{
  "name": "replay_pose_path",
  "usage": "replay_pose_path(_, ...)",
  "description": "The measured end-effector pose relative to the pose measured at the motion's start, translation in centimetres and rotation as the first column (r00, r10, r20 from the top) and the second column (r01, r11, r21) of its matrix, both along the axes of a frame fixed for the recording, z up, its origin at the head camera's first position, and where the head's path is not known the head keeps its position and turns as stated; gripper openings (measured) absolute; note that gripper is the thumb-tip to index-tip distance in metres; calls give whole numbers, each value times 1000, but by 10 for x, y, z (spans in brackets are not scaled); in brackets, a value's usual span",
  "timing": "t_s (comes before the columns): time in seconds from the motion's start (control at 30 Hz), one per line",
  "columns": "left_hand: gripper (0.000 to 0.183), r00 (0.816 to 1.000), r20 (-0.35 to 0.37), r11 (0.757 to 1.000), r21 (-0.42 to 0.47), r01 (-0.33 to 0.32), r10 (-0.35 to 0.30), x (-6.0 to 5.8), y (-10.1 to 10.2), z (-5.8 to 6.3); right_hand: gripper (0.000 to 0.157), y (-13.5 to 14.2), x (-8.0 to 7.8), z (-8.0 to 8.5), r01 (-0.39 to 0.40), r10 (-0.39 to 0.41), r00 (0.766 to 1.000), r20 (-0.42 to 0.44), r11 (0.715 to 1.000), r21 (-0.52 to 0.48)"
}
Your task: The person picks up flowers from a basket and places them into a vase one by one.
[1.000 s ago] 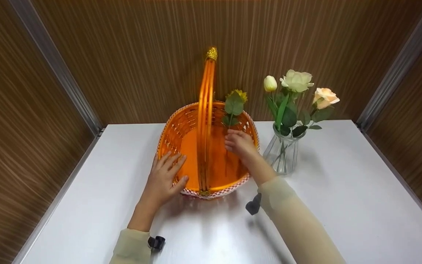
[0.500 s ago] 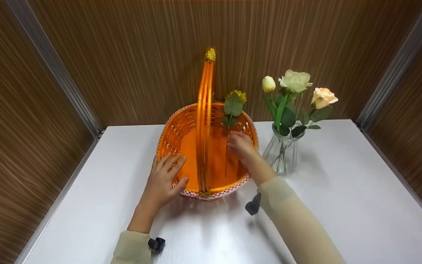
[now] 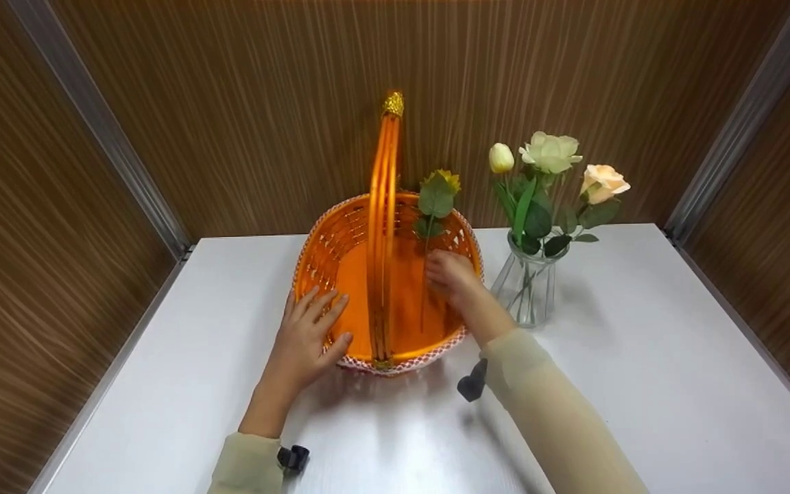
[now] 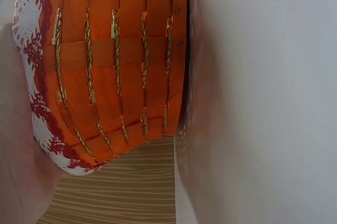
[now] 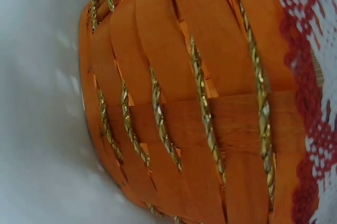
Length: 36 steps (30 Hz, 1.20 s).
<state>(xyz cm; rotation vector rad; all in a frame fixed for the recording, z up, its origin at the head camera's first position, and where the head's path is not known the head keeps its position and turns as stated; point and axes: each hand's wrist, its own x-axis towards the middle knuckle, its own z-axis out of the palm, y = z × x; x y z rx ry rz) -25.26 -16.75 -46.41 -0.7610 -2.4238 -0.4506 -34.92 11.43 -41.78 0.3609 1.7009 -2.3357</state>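
Note:
An orange woven basket (image 3: 354, 288) with a tall arched handle and red-and-white lace trim stands on the white table. My left hand (image 3: 304, 339) rests on its front left rim, fingers spread over the edge; part of that hand (image 4: 21, 140) shows against the lace in the left wrist view. A yellow sunflower (image 3: 439, 192) with green leaves leans on the basket's back right side, its stem reaching down to the floor of the basket. Inside the right side, my right hand (image 3: 455, 278) has its fingers curled at the stem and pinches it; its fingertips are partly hidden.
Right of the basket stands a clear glass vase (image 3: 535, 288) holding a cream tulip (image 3: 501, 158), a pale open flower (image 3: 550, 151) and a peach rose (image 3: 604, 183). A brown wood-grain wall (image 3: 285, 123) rises behind the table (image 3: 642, 357).
My right hand has shifted slightly down along the stem and its fingers have curled more. The left hand, basket and sunflower hold their places.

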Motion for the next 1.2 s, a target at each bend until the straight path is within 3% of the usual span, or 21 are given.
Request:
replay_pose_path(0.33, 55, 1000, -8, 1000, 7, -6, 6, 1, 1, 1, 54, -1, 1, 0, -51, 50, 996, 74, 999, 12)
replay_pose_path(0.5, 56, 1000, 9, 1000, 6, -2, 2, 1, 1, 1, 27, 0, 1, 0, -41, 38, 995, 93, 999, 27)
replay_pose_path(0.57, 57, 1000, 13, 1000, 5, 1, -1, 1, 1, 1, 23, 0, 1, 0, -36, 34, 995, 93, 999, 28)
replay_pose_path(0.83, 57, 1000, 9, 1000, -2, -3, 3, 0, 1, 2, 57, 0, 0, -2, -70, 70, 998, 0, 997, 24)
replay_pose_path(0.93, 57, 1000, 8, 1000, -2, -2, 2, 0, 1, 2, 58, 0, 0, -3, -74, 74, 997, -30, 997, 20)
replay_pose_path(1.2, 57, 1000, 26, 1000, 5, -8, 8, 1, 1, 1, 52, -2, -2, -4, -59, 49, 995, -90, 992, -114)
